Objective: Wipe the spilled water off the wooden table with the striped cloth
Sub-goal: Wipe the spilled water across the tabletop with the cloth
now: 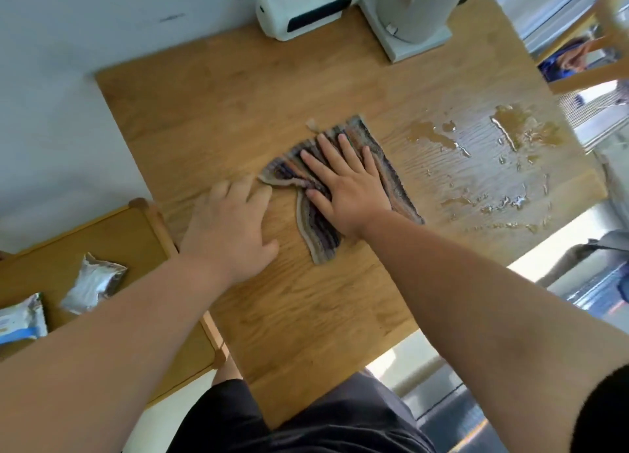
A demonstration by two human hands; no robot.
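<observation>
Head view: right hand (343,187) presses flat, fingers straight, on the striped cloth (384,173) mid-table; left hand (226,228) rests open on the wooden table (306,299) beside it. Spilled water (510,136) sits right of the cloth, near the edge; a hard sweep could push it off.

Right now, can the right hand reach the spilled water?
Probably yes: the right hand presses flat on the grey-striped cloth, and only bare wooden table lies between it and the water puddles.

The wooden table (306,299) bears one striped cloth (391,177), two hands, namely left hand (228,228) and right hand (347,187), one white device (306,6) and one stand base (408,40). Two foil packets (92,284) lie beside it.
</observation>
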